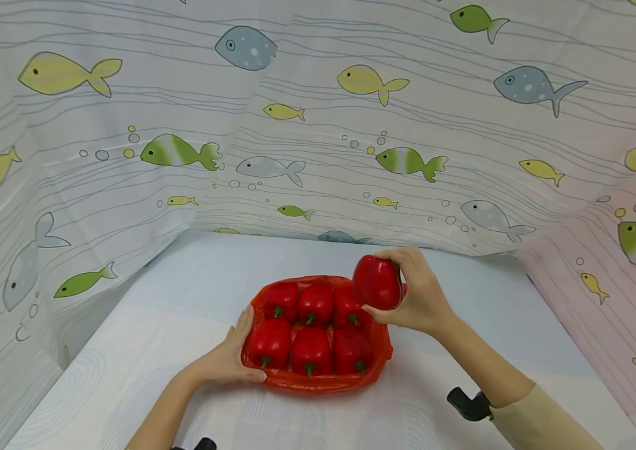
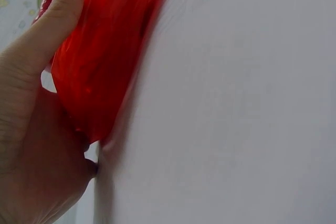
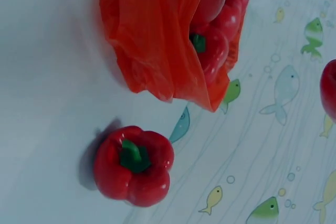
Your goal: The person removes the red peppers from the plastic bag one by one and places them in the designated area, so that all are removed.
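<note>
Several red bell peppers (image 1: 312,351) lie in two rows inside a red plastic bag (image 1: 318,384), green stems toward the front. My right hand (image 1: 422,300) grips another red bell pepper (image 1: 375,282) above the bag's right back corner, thumb below and fingers over the top; part of it shows at the right wrist view's edge. My left hand (image 1: 228,356) holds the bag's left side, its thumb (image 2: 60,17) lying along the outer plastic and its other fingers mostly hidden. A loose bell pepper (image 3: 134,166) stands stem up on the table beside the bag, mostly hidden behind my right hand in the head view.
A pale table (image 1: 211,269) with faint arc patterns carries the bag. White sheets (image 1: 318,137) printed with fish rise behind it and along both sides. A black wrist mount (image 1: 470,405) sticks out from the right sleeve.
</note>
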